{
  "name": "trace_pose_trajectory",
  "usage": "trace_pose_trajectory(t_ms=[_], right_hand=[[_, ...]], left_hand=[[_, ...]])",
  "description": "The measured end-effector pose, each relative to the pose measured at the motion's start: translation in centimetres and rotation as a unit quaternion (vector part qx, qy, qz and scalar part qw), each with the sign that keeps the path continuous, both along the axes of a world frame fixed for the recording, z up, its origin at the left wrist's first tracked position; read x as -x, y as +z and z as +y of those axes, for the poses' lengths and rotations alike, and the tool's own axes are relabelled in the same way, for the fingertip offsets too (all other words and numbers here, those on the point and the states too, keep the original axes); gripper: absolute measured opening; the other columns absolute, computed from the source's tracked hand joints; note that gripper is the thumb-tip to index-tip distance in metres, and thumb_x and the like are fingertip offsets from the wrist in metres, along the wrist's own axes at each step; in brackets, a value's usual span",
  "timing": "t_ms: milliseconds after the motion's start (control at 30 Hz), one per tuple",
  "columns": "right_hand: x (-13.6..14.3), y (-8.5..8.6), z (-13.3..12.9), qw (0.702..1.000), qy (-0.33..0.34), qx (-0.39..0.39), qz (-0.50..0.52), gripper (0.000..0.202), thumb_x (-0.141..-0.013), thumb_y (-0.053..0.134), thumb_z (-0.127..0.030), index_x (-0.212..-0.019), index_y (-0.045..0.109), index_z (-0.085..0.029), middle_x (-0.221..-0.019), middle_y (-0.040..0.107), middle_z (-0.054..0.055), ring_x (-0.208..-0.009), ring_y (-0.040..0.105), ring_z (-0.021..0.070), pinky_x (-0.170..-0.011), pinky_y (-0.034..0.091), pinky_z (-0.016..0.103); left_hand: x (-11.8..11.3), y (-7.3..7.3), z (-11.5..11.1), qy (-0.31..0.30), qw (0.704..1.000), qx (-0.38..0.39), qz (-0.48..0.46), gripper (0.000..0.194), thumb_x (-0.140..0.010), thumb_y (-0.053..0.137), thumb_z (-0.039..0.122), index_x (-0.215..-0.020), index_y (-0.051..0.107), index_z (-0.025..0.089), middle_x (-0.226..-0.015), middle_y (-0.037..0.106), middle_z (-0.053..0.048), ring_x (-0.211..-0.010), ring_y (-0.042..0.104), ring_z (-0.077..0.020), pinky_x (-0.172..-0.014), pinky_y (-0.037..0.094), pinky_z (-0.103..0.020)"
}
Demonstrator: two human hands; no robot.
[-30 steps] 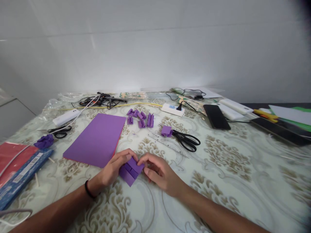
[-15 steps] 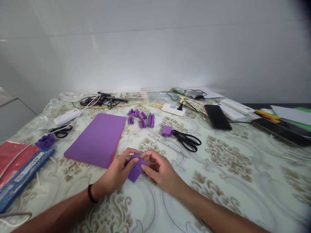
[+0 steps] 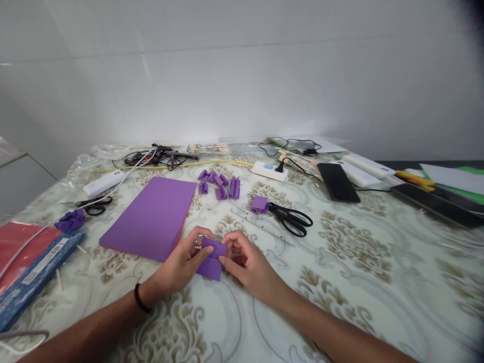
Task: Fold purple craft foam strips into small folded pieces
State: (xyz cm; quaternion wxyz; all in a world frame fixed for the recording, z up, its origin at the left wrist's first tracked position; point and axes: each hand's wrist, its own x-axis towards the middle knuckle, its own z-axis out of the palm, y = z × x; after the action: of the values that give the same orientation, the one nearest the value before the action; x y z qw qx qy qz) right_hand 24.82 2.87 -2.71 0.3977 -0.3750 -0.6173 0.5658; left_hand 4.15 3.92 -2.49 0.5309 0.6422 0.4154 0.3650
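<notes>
A small folded piece of purple paper (image 3: 210,268) is held between both hands, just above the patterned tablecloth (image 3: 234,322). My left hand (image 3: 188,259) pinches its left side, thumb on top. At its right edge, my right hand (image 3: 245,259) grips with thumb and fingertips. Left of the hands lies a stack of purple sheets (image 3: 151,217) with a red edge below. Beyond the hands sit several folded purple paper pieces (image 3: 222,185). Another folded purple piece (image 3: 260,204) rests by the tips of black-handled scissors (image 3: 293,221). A clear ruler (image 3: 264,227) lies in front of them.
At left are crumpled purple paper (image 3: 70,220), a second pair of scissors (image 3: 96,205), a white power bank (image 3: 104,183) and a blue-and-red packet (image 3: 34,277). Behind stand a power strip (image 3: 269,170) and tangled black cables (image 3: 151,156). A black phone (image 3: 338,182) lies at right.
The folded paper has turned in my fingers, so its lower flap now points more to the right and looks wider. Both hands keep their hold and have hardly moved.
</notes>
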Motion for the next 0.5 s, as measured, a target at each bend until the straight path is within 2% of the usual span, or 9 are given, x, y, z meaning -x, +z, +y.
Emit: trace_pose_trajectory(t_ms=[100,167,200,267,333,400,500], right_hand=[[0.0,-0.04,-0.03,1.0,-0.016,-0.01,-0.005,0.018,-0.094,0.064,-0.029,-0.106,0.052,-0.025,-0.083,0.054,-0.004,-0.067,0.053,0.0126,-0.06,0.046,0.025],[0.0,-0.06,-0.06,1.0,-0.021,-0.012,-0.005,0.021,-0.093,0.065,-0.029,-0.109,0.052,-0.025,-0.085,0.055,-0.003,-0.068,0.054,0.013,-0.06,0.046,0.025],[0.0,-0.05,-0.06,1.0,-0.022,-0.012,-0.006,0.022,-0.093,0.065,-0.03,-0.11,0.053,-0.025,-0.085,0.055,-0.003,-0.068,0.054,0.0132,-0.06,0.046,0.025],[-0.01,0.04,-0.05,1.0,-0.021,-0.002,-0.007,0.021,-0.095,0.064,-0.035,-0.11,0.055,-0.024,-0.084,0.055,-0.002,-0.068,0.055,0.0135,-0.06,0.047,0.025],[-0.04,0.21,0.02,1.0,-0.017,0.023,-0.009,0.022,-0.097,0.061,-0.042,-0.108,0.057,-0.023,-0.08,0.055,-0.003,-0.065,0.056,0.0134,-0.058,0.047,0.025],[-0.06,0.37,0.14,0.999,-0.009,0.05,-0.014,0.027,-0.097,0.059,-0.047,-0.105,0.058,-0.022,-0.074,0.056,-0.003,-0.061,0.056,0.0132,-0.054,0.045,0.024],[-0.07,0.4,0.35,0.997,0.0,0.068,-0.027,0.031,-0.096,0.059,-0.051,-0.097,0.06,-0.02,-0.068,0.058,-0.003,-0.059,0.055,0.0132,-0.051,0.041,0.023]], left_hand=[[0.06,0.35,0.16,-0.044,0.998,-0.032,0.028,0.021,-0.102,0.057,0.034,-0.105,0.071,0.019,-0.102,0.071,-0.006,-0.093,0.064,-0.0197,-0.083,0.049,-0.03],[-0.01,0.51,0.17,-0.057,0.997,-0.041,0.035,0.022,-0.101,0.058,0.032,-0.1,0.074,0.018,-0.101,0.072,-0.008,-0.095,0.065,-0.0213,-0.087,0.048,-0.032],[-0.05,0.53,0.14,-0.052,0.997,-0.037,0.038,0.021,-0.1,0.06,0.033,-0.1,0.074,0.017,-0.098,0.072,-0.007,-0.091,0.064,-0.0203,-0.083,0.049,-0.031],[-0.1,0.49,0.03,-0.028,0.999,-0.018,0.043,0.02,-0.099,0.063,0.034,-0.105,0.072,0.018,-0.085,0.068,-0.003,-0.072,0.058,-0.0151,-0.066,0.045,-0.026],[-0.11,0.37,-0.08,-0.01,0.999,0.0,0.044,0.023,-0.097,0.064,0.035,-0.113,0.068,0.019,-0.07,0.054,0.003,-0.056,0.042,-0.0101,-0.052,0.033,-0.022],[-0.09,0.28,-0.15,-0.006,0.999,0.007,0.04,0.028,-0.097,0.065,0.034,-0.122,0.063,0.021,-0.066,0.041,0.007,-0.053,0.032,-0.0088,-0.048,0.024,-0.021],[-0.1,0.23,-0.22,-0.014,1.0,0.01,0.023,0.034,-0.097,0.065,0.032,-0.129,0.059,0.022,-0.069,0.035,0.007,-0.056,0.032,-0.009,-0.05,0.025,-0.021]])
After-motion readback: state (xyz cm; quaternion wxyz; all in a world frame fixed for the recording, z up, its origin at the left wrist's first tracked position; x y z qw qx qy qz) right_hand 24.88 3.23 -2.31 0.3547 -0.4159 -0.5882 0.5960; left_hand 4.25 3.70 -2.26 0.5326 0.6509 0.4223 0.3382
